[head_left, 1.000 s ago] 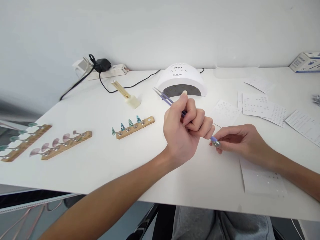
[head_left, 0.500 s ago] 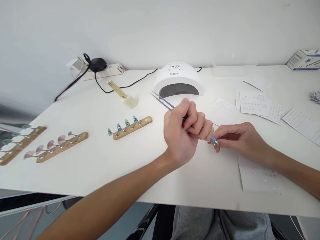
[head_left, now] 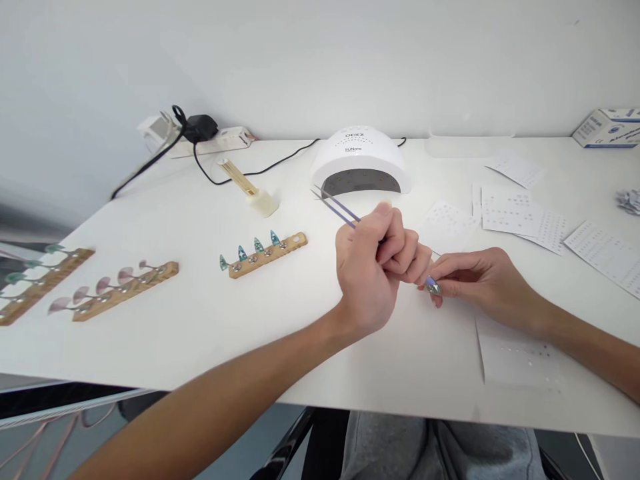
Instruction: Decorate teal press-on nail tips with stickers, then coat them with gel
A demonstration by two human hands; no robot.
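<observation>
My left hand (head_left: 373,267) is closed around blue tweezers (head_left: 345,209), whose slim tips point up and left, away from the fist. Beside it, my right hand (head_left: 483,283) pinches a small shiny blue-green false nail (head_left: 432,287) between thumb and fingers. The curled fingers of the left hand reach right up to the nail; whether they hold part of it is hidden. To the left, a wooden display stick (head_left: 270,257) carries several blue and green false nails on metal stems.
A white nail lamp (head_left: 363,157) stands near the wall. Sticker sheets (head_left: 510,207) lie at the right, and a clear sheet with tiny gems (head_left: 520,353) is under the right forearm. Two more nail sticks, one being this pink-nailed stick (head_left: 125,293), and a brush (head_left: 250,190) lie left.
My left hand, with the tweezers, has shifted slightly right and down. My right hand stays nearly still, pinching the false nail. The whole view has moved a little.
</observation>
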